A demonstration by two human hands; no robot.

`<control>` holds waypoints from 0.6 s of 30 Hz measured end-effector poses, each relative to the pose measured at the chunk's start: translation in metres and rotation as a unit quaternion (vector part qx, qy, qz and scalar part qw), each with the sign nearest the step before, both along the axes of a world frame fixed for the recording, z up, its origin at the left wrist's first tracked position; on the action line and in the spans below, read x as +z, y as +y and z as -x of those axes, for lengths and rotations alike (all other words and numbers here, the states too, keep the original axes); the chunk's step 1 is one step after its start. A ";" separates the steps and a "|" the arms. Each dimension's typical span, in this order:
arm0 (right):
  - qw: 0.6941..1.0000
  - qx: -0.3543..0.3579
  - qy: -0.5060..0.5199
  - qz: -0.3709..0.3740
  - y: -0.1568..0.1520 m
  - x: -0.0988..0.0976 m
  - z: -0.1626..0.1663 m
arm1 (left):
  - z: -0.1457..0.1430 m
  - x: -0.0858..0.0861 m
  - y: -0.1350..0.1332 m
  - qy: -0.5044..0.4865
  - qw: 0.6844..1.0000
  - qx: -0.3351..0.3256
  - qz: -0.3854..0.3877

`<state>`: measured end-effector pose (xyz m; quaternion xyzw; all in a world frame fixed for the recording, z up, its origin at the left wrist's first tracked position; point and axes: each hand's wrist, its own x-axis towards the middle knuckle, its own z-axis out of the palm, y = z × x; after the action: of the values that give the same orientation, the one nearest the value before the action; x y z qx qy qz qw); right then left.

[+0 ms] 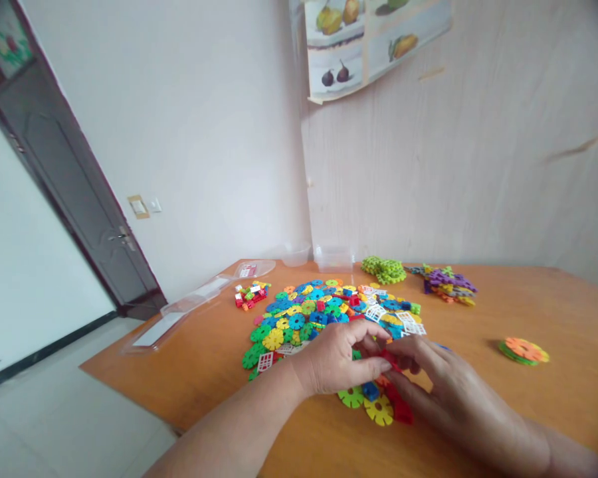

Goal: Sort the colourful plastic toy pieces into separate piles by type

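My left hand and my right hand meet at the near side of a heap of toy pieces. Between their fingertips is a small red plastic piece, mostly covered by the fingers. Both hands are closed on it. Below them lie a yellow notched disc, a green notched disc, a blue block and a red piece partly behind my right hand. The heap's blue disc and white lattice panel lie beyond my hands.
A small cluster of red and white blocks sits left of the heap. Green linked pieces, purple pieces and stacked discs lie to the right. Clear tubs and lids stand along the wall and left edge.
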<state>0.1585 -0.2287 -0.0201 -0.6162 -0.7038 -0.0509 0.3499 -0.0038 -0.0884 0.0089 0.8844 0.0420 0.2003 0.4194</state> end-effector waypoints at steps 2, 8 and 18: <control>1.000 -0.002 0.002 -0.009 -0.001 0.000 -0.001 | 0.000 0.001 0.007 -0.012 0.999 0.019 0.024; 0.999 -0.025 0.004 -0.025 -0.006 0.000 -0.015 | 0.018 0.010 0.075 -0.140 0.955 0.233 0.122; 1.000 -0.029 0.009 -0.007 -0.004 -0.007 -0.033 | 0.100 -0.020 0.197 -0.227 0.702 0.633 0.235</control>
<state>0.1911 -0.2331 -0.0270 -0.6339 -0.6822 -0.0604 0.3594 -0.1040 0.1091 -0.0110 0.4502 0.5412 0.5971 0.3846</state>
